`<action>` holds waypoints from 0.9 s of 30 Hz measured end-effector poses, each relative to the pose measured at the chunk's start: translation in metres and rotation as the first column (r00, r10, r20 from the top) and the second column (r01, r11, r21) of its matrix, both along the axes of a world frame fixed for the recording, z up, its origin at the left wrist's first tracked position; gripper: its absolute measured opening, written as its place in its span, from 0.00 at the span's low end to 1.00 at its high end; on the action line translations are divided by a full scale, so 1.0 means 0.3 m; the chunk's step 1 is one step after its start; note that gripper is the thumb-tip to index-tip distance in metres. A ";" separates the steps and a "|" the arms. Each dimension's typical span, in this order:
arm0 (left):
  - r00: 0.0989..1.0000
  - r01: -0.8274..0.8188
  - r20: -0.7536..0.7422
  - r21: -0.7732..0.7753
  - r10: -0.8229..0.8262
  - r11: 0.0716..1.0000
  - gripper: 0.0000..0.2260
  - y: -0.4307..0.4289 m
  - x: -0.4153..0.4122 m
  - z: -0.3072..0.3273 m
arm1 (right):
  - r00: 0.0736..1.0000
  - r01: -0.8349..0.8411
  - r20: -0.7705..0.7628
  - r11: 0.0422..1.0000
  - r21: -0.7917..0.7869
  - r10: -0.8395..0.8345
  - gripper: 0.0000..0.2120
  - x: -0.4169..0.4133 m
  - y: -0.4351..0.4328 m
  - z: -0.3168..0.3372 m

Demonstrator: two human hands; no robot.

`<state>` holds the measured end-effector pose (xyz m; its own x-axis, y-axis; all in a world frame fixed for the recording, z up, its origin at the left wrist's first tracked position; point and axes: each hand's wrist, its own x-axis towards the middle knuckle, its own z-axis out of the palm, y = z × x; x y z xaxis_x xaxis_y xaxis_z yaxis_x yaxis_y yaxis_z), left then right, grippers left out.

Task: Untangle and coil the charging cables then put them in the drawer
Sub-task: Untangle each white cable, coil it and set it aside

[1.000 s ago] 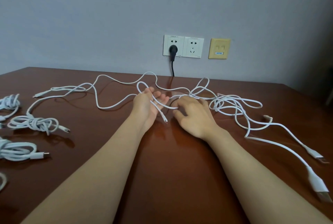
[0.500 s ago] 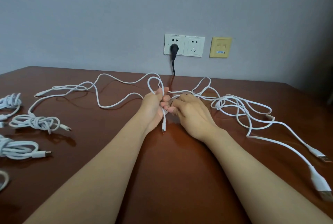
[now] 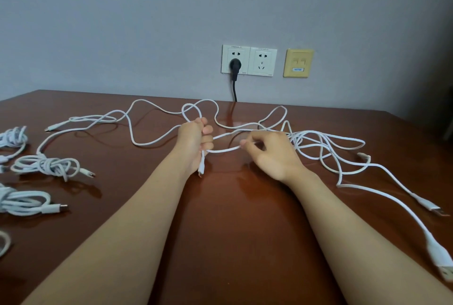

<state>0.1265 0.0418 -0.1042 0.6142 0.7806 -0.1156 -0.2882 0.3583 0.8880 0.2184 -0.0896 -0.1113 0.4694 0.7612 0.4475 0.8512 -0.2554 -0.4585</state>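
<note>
**Operator:** Where am I in this?

**Spotter:** Untangling, I'd judge, and just starting a coil. Your left hand (image 3: 193, 140) is clenched round the white cable (image 3: 225, 149), and its connector (image 3: 201, 169) hangs just below your fist. Your right hand (image 3: 272, 155) pinches the same cable between thumb and forefinger, a little to the right of the left.

**Operator:** What's changed?

**Spotter:** Half a second ago your hands were touching. Now they're apart, with a stretch of cable drawn between them. A second ago your left palm lay open under the cable.

**Operator:** And next?

**Spotter:** Slide your right hand along towards the tangle (image 3: 318, 147) just beyond it and to its right, to free some line. Then carry that line back to your left fist as a turn. One loop (image 3: 193, 111) already stands beyond your left knuckles. Finished bundles (image 3: 46, 165) lie well to the left of your left hand. No drawer is in view.
</note>
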 end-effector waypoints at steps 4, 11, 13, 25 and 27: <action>0.995 -0.015 -0.098 0.036 0.018 0.999 0.16 0.003 0.005 -0.005 | 0.999 -0.034 -0.039 0.996 0.077 0.037 0.10 -0.004 0.016 0.003; 0.879 0.234 -0.474 0.515 0.046 0.824 0.19 -0.049 0.025 -0.008 | 0.990 -0.133 -0.022 0.967 0.218 0.142 0.08 -0.055 0.043 0.017; 0.864 0.322 -0.500 0.474 -0.050 0.820 0.29 -0.078 0.017 0.003 | 0.989 -0.141 -0.015 0.967 0.210 0.147 0.09 -0.063 0.043 0.018; 0.766 0.629 -0.474 0.413 -0.433 0.659 0.20 -0.091 -0.013 0.013 | 0.990 0.127 -0.069 0.989 0.082 -0.121 0.13 -0.019 0.031 0.010; 0.790 0.603 -0.440 0.427 -0.427 0.674 0.19 -0.093 -0.005 0.009 | 0.980 0.027 -0.197 0.993 0.114 -0.004 0.14 -0.015 0.036 0.000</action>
<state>0.1250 0.0139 -0.1016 0.9423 0.3335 -0.0280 0.0897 -0.1709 0.9812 0.2138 -0.0787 -0.1112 0.5678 0.7016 0.4306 0.7384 -0.2028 -0.6431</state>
